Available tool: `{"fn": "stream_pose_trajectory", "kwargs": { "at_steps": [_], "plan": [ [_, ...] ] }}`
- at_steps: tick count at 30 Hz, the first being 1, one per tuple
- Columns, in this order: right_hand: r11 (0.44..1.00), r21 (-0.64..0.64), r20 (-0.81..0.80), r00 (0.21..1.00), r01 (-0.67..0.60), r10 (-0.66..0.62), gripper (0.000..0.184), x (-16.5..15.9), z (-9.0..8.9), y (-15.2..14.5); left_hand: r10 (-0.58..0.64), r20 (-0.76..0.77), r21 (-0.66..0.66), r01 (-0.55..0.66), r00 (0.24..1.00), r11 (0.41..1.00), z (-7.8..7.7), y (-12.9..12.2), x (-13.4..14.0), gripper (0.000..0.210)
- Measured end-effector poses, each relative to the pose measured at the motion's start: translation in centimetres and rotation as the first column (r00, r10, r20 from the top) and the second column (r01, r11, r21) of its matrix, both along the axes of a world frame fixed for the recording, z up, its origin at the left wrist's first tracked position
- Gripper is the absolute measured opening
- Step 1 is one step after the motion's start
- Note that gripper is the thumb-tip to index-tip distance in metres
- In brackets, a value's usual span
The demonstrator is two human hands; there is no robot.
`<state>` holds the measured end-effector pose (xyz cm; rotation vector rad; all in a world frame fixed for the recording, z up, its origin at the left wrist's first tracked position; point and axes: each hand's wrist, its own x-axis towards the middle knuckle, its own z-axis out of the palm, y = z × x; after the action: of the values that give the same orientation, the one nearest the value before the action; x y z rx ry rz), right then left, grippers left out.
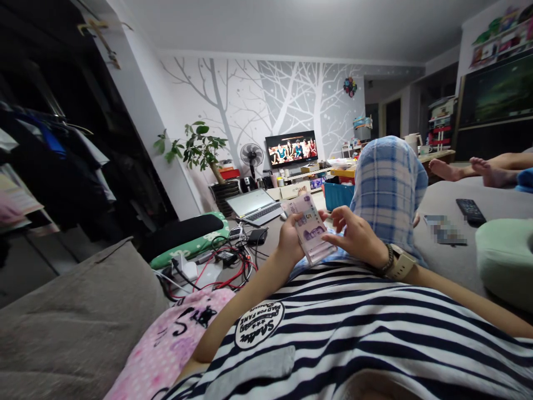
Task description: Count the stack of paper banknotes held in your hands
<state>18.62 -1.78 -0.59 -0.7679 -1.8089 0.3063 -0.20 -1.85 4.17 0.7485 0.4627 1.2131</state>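
Note:
A stack of purple banknotes (313, 234) marked with a 5 stands tilted in front of my lap, its lower edges fanned slightly apart. My left hand (290, 240) grips the stack from the left side, thumb across the front. At the right edge of the notes is my right hand (353, 236), its fingers bent and thumb and forefinger apart. The right thumb tip is at the edge of the notes; nothing is plainly held there. A pale watch (400, 263) and a beaded bracelet (390, 258) are on the right wrist.
An open laptop (254, 205), tangled cables (237, 266) and a pink blanket (183, 333) lie to the left. My raised knee (383, 172) is in plaid trousers. On the right are a remote control (470, 212), a pale green cushion (506, 258) and another person's bare feet (483, 171).

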Motion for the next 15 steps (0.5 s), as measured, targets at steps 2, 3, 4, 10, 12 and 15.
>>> {"fn": "stream_pose_trajectory", "kwargs": {
  "at_steps": [2,3,4,10,12,15],
  "plan": [
    [0.963,0.27,0.154,0.987,0.004,-0.047,0.055,0.6,0.2,-0.5,0.042,0.031,-0.026,-0.041,0.999,0.999,0.4,-0.2,-0.1,0.051],
    [0.931,0.361,0.243,0.969,-0.043,-0.049,0.054,0.7,0.3,-0.7,0.046,0.043,-0.033,-0.045,0.998,0.998,0.5,-0.3,-0.1,0.051],
    [0.904,0.418,0.324,0.944,-0.091,-0.055,0.051,0.8,0.3,-0.9,0.045,0.049,-0.037,-0.043,0.998,0.998,0.7,-0.5,-0.1,0.051],
    [0.865,0.492,0.441,0.885,-0.098,-0.15,0.036,0.5,-0.1,-1.0,0.022,0.033,-0.042,-0.02,0.999,0.999,0.8,-1.0,-0.1,0.053],
    [0.868,0.488,0.437,0.887,-0.095,-0.149,0.038,0.6,-0.3,-0.8,0.016,0.029,-0.032,-0.015,0.999,0.999,0.8,-1.0,0.0,0.056],
    [0.876,0.475,0.424,0.893,-0.079,-0.15,0.045,0.6,-0.4,-0.5,0.014,0.016,-0.009,-0.014,1.0,1.0,0.6,-0.8,-0.1,0.059]
  ]
}}
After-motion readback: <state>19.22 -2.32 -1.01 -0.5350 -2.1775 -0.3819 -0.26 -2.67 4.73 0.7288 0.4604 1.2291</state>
